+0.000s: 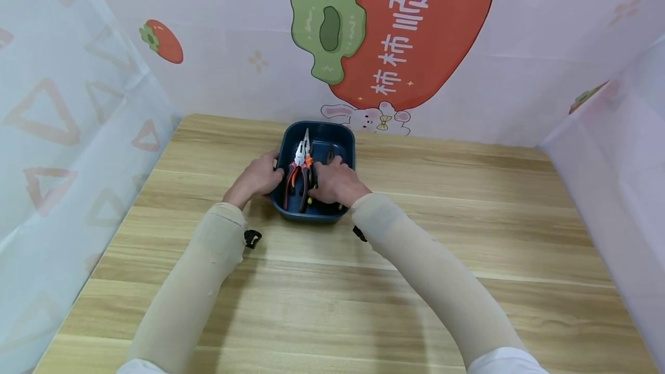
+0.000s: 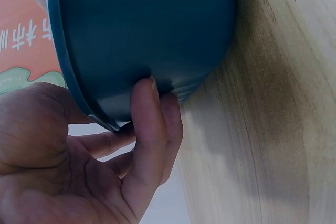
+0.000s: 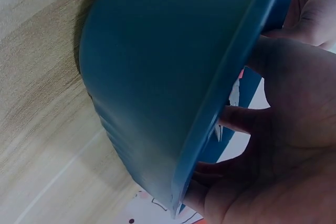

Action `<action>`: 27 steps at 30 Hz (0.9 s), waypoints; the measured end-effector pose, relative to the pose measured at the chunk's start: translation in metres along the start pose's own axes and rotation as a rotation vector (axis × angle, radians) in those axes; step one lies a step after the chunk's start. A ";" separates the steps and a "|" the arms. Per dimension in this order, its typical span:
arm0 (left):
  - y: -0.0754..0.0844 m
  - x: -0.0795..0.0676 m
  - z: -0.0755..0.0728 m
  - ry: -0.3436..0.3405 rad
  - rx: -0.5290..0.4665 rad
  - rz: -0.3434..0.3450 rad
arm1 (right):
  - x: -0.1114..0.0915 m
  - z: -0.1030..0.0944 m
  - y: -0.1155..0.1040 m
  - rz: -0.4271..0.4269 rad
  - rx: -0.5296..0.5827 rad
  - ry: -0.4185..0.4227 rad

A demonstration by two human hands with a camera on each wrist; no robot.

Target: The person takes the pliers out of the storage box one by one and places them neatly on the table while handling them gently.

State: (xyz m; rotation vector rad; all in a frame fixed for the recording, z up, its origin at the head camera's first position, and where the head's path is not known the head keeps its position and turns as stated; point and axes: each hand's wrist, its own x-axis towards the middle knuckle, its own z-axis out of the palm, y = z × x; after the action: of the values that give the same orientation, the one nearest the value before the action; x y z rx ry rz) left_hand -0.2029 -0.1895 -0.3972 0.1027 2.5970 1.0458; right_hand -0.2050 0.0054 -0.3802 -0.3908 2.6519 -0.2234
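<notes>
A dark blue rectangular plastic basin (image 1: 312, 218) sits on the table near the back wall. My left hand (image 1: 258, 176) grips its left side, thumb over the rim and fingers (image 2: 147, 124) against the outer wall. Inside lie pliers with red-and-black handles (image 1: 297, 180) and long-nose pliers (image 1: 307, 143) with orange on the grips, jaws pointing to the far end. My right hand (image 1: 336, 180) reaches over the right rim, its fingers down inside, above dark-jawed pliers (image 1: 330, 152). Yellow handle ends show under that hand. Its fingertips are hidden, so I cannot tell whether they hold the pliers.
The wood-grain table (image 1: 441, 281) extends to both sides and toward the front. White printed sheeting (image 1: 218, 74) rises directly behind the basin, with more on the left and right sides. A black strap end (image 1: 253, 239) hangs by the left wrist.
</notes>
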 end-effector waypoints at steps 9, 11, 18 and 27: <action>0.000 0.000 0.001 0.005 -0.001 0.000 | 0.000 0.001 0.000 -0.023 0.018 0.033; -0.001 0.000 0.001 0.006 -0.002 0.000 | 0.001 0.001 0.000 -0.029 0.012 0.038; 0.000 -0.001 0.001 0.007 -0.006 -0.001 | 0.002 0.002 -0.001 -0.048 0.036 0.056; 0.001 -0.001 0.001 0.000 -0.018 -0.014 | 0.000 0.000 -0.001 -0.021 0.125 0.000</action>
State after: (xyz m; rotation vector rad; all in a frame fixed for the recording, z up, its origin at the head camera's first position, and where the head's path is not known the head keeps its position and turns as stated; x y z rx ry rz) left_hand -0.2021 -0.1886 -0.3967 0.0802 2.5846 1.0639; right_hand -0.2048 0.0043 -0.3804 -0.3773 2.6179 -0.3933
